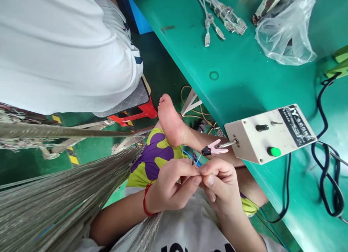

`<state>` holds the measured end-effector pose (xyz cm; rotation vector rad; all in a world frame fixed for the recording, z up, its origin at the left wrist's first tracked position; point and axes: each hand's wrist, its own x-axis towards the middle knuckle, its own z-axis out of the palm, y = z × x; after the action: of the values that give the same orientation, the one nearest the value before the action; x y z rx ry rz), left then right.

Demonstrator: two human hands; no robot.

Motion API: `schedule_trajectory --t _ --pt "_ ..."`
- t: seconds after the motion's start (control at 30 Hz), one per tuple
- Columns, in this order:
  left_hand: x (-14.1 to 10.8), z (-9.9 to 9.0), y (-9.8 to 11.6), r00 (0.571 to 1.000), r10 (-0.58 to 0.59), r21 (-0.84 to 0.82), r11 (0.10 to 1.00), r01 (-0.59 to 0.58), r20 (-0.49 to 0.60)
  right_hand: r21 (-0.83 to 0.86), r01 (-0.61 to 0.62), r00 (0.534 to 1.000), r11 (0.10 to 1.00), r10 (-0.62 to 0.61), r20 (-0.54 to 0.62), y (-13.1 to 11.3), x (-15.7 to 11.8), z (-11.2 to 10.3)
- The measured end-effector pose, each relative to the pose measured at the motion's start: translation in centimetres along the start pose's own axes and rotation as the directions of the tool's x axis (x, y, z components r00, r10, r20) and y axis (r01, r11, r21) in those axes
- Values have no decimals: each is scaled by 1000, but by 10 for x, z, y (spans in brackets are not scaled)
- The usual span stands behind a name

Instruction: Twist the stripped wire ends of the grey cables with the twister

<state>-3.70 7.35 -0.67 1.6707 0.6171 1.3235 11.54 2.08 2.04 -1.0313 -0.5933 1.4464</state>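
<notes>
My left hand (pixel 178 185), with a red string around its wrist, is closed in a pinch. Thin wires (pixel 194 158), dark, reddish and whitish, stick up from between its fingertips. My right hand (pixel 221 185) is also closed, its thumb and forefinger meeting the left fingertips at the wires. What lies inside both pinches is mostly hidden. Just above the hands is a pink and black clip (pixel 214 148), mounted on the metal shaft of a white control box (pixel 269 134) with a green button. The whitish wire runs up close to the clip; I cannot tell whether it is held there.
A large bundle of grey cables (pixel 89 194) hangs at the left. On the green table (pixel 190 60) lie clear USB cables (pixel 225 14), a plastic bag (pixel 288 31) and a looped black cord (pixel 324 172). A person in a white shirt (pixel 62 52) sits on a red stool (pixel 136 114).
</notes>
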Motion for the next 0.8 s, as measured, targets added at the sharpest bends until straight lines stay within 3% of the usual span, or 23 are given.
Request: schedule_trajectory --t 0.17,0.47,0.63,0.8 --pt "-1 2 0 1000 11 5 1000 -11 -20 139 -25 1000 990 24 11 -4 5 8" --pt "0 0 -5 997 69 33 997 -68 -33 208 -47 997 977 34 66 -3 7 9" --pt "-3 0 -8 995 82 7 997 -81 -51 217 -9 1000 976 9 3 0 2 9" --pt "-7 -7 -14 989 47 -11 999 -49 -139 217 68 993 974 -45 -110 7 -1 6"
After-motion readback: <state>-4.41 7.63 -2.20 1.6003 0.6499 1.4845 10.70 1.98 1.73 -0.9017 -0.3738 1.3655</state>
